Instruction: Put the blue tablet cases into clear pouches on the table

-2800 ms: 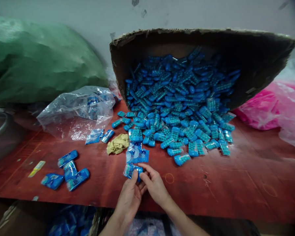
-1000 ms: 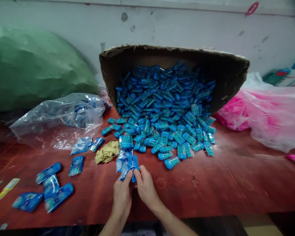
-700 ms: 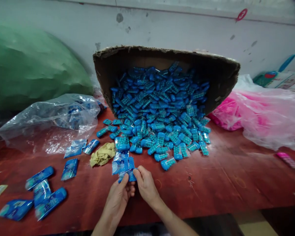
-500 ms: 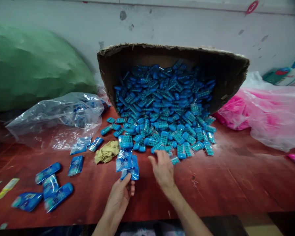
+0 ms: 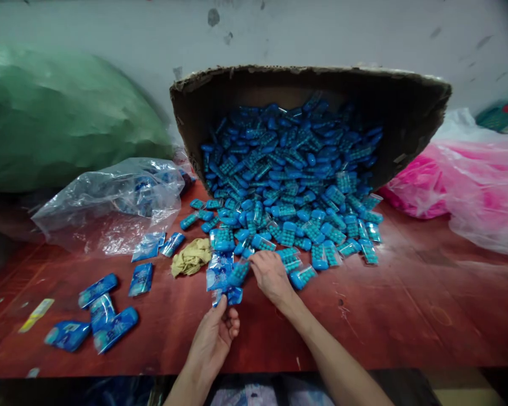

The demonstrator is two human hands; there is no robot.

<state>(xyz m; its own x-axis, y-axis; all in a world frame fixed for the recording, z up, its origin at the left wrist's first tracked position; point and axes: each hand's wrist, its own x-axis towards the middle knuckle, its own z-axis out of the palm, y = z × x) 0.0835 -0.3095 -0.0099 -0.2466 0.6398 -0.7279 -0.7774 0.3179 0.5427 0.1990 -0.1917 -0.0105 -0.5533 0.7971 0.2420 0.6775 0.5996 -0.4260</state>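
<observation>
Green sack (image 5: 63, 113), pink bag (image 5: 469, 186), yellow rag (image 5: 191, 256).

Blue packets (image 5: 288, 186), red-brown table (image 5: 406, 304), green sack (image 5: 63, 113), pink bag (image 5: 469, 180).

Bare table (image 5: 406, 316) right of right hand (image 5: 271, 274); blue case pile (image 5: 296, 225) blocks ahead, rag (image 5: 191, 256) left

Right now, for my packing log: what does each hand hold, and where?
Left hand pinches a blue packet by its near edge; right hand grips a blue case by one end.
</observation>
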